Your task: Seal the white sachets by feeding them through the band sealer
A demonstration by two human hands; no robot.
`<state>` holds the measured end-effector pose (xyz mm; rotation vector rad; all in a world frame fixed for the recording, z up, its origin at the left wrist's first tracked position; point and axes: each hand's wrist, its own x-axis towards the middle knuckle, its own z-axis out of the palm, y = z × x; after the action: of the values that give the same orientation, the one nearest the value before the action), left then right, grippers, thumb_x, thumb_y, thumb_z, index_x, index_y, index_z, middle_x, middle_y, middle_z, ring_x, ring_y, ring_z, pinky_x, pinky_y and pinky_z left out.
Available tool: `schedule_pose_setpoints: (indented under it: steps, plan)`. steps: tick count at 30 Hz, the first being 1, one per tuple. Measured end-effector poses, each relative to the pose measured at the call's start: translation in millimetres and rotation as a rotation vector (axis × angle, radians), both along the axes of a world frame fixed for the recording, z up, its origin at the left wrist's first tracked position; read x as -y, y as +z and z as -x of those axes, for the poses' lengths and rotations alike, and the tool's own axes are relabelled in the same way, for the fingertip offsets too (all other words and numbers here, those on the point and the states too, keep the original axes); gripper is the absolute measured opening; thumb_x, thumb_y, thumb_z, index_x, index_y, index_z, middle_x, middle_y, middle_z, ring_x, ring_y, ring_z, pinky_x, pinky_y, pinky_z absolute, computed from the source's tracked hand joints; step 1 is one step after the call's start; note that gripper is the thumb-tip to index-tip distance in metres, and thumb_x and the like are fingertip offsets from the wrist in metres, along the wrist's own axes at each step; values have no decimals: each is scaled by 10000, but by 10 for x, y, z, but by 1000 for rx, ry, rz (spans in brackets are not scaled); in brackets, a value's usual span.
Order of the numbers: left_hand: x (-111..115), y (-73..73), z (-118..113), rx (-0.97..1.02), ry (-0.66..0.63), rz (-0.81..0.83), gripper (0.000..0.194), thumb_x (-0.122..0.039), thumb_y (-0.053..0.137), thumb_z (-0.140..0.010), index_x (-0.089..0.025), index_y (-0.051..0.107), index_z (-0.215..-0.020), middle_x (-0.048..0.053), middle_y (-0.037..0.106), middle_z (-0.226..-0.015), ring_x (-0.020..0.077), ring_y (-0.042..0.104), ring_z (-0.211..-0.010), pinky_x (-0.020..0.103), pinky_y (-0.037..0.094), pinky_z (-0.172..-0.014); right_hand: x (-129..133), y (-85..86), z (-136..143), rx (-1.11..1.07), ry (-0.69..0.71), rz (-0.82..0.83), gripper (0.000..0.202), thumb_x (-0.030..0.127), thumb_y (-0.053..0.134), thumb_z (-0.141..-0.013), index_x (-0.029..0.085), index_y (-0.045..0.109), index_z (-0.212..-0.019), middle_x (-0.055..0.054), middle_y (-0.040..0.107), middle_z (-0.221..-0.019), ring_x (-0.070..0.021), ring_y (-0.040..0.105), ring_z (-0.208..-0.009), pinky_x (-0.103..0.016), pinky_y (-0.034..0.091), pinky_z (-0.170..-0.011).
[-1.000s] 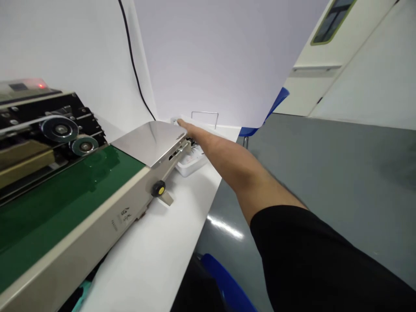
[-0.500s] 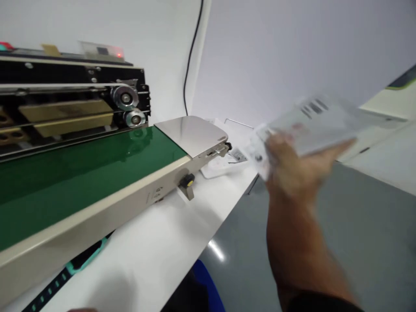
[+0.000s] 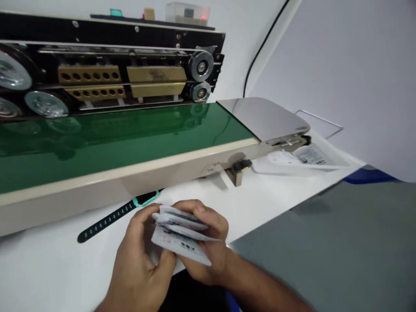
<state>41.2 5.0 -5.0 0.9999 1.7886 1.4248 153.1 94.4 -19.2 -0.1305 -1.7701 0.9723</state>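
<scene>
A small stack of white printed packets is held between both hands, above the table's front edge. My left hand grips the stack from its left side, thumb at the lower edge. Around the right side and back of the stack wrap the fingers of my right hand. The packets fan slightly apart at their edges. Behind my hands runs a machine with a green conveyor belt. A black and teal watch lies on the table just behind my left hand.
A sealing machine with wheels and brass blocks stands behind the belt. A metal end plate and a black knob are at its right. Further right, a white tray holds more packets on the white table. Grey floor lies at lower right.
My right hand has come from the far right to the front centre with the packets. My left hand, barely visible before, now holds them too. The view has turned left.
</scene>
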Motion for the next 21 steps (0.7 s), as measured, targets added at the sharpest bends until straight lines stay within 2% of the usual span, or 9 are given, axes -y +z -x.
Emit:
schedule_pose_setpoints:
  steps: [3,7,10,13,15,17,19,21]
  plan:
    - [43,-74,67,-54,0,60,576,-353,686,-796,-278,438,-1310,127,583,-1318,351,585,-1189,590,469,-989,-11,25,-53,132,29,-1,952,-28,607,-704,353,225,-1489,-85,523,-1259,-278,561,-1155,-494,540,-930]
    - [87,-116,62,6,17,72,535,-385,608,-869,-347,366,-1346,109,528,-1388,357,489,-1296,695,373,-1036,66,26,-101,279,-93,73,832,79,645,-776,286,220,-1460,-114,454,-1321,-280,533,-1168,-489,513,-983]
    - [94,-157,40,19,-11,64,554,-358,602,-884,-339,337,-1370,132,485,-1424,355,473,-1312,689,392,-1030,100,14,-129,388,-178,11,791,130,641,-820,251,208,-1471,-125,436,-1319,-287,491,-1208,-490,464,-1049]
    - [97,-150,20,72,-24,14,527,-331,596,-902,-321,357,-1372,131,543,-1351,319,528,-1276,592,476,-1015,69,44,-182,466,-150,27,816,155,627,-863,294,136,-1500,-130,434,-1317,-300,488,-1224,-534,442,-1066]
    - [98,-86,12,172,6,-89,499,-292,624,-898,-339,396,-1340,94,584,-1303,254,580,-1234,433,552,-966,38,100,-213,432,-59,125,819,160,637,-867,347,138,-1490,-104,477,-1261,-276,556,-1128,-498,514,-985]
    - [97,6,5,311,58,-147,497,-294,692,-859,-346,450,-1290,59,607,-1282,209,635,-1152,307,589,-883,35,164,-214,293,59,337,754,161,623,-892,395,180,-1455,-65,541,-1170,-223,627,-985,-400,588,-849]
    - [90,77,-8,502,74,-104,470,-389,733,-818,-314,514,-1226,57,644,-1236,225,673,-1064,314,606,-838,79,204,-175,104,163,579,637,192,603,-931,413,238,-1403,-32,601,-1086,-180,667,-886,-313,606,-753]
    - [74,96,-28,735,65,-30,435,-490,692,-827,-292,548,-1186,59,692,-1168,256,685,-1024,378,602,-850,159,210,-110,-34,219,732,525,236,610,-945,392,311,-1347,-23,637,-1056,-172,681,-877,-299,606,-752]
